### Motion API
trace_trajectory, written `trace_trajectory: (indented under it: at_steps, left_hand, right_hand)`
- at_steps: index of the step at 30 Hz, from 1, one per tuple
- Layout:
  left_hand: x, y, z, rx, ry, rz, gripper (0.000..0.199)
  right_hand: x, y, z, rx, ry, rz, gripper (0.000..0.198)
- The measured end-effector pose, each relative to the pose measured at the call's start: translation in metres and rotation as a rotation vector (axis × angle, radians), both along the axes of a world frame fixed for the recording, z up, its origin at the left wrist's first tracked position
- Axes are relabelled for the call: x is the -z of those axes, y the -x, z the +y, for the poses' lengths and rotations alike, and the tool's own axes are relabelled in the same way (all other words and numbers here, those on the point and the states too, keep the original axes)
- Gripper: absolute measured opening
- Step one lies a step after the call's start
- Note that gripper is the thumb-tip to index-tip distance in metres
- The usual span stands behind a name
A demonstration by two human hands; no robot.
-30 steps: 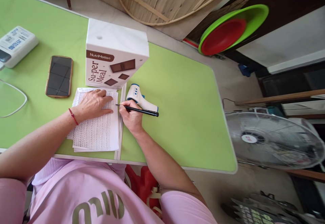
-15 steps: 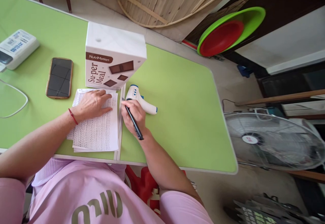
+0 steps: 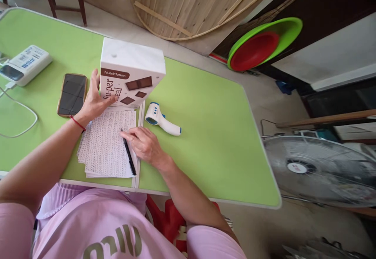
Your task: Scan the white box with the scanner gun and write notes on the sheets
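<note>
- One white box (image 3: 133, 70), brown-printed, stands at twelve o'clock.
- My left hand (image 3: 94, 101), spread, touches its nine-o'clock edge.
- My right hand (image 3: 146, 145) touches black pen (image 3: 129, 155); pinching, I cannot tell.

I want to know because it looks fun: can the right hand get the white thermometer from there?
Probably yes: the right hand is close to the white thermometer, and only tabletop shows between them.
</note>
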State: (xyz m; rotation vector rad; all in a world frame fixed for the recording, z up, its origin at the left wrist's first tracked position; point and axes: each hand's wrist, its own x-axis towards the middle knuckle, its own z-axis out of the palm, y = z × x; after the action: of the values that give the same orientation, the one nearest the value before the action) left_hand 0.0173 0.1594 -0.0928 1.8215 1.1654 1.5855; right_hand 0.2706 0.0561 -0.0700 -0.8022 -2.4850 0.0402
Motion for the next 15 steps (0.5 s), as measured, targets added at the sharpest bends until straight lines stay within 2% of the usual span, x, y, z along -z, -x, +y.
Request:
trace_trajectory:
  at_steps: [2, 4, 6, 8, 11, 15]
  left_hand:
    - [0.002, -0.001, 0.005, 0.039, 0.010, 0.021, 0.095]
    - [0.001, -0.001, 0.006, 0.023, 0.014, 0.033, 0.092]
    - [-0.002, -0.002, 0.004, -0.008, 0.028, 0.020, 0.093]
    - [-0.007, -0.001, -0.001, -0.038, 0.034, -0.014, 0.097]
    - [-0.016, -0.002, -0.011, -0.059, 0.023, -0.074, 0.091]
    - [-0.023, -0.005, -0.027, -0.026, 0.115, -0.124, 0.076]
  right_hand:
    - [-0.003, -0.009, 0.006, 0.172, -0.018, 0.057, 0.045]
    - [-0.006, -0.021, 0.014, 0.435, -0.012, 0.098, 0.051]
    - [-0.008, -0.033, 0.022, 0.664, 0.054, 0.055, 0.060]
    - [-0.008, -0.042, 0.029, 0.795, 0.171, -0.037, 0.069]
    - [-0.003, -0.049, 0.035, 0.848, 0.306, -0.128, 0.068]
    - [0.010, -0.057, 0.039, 0.790, 0.285, -0.056, 0.055]
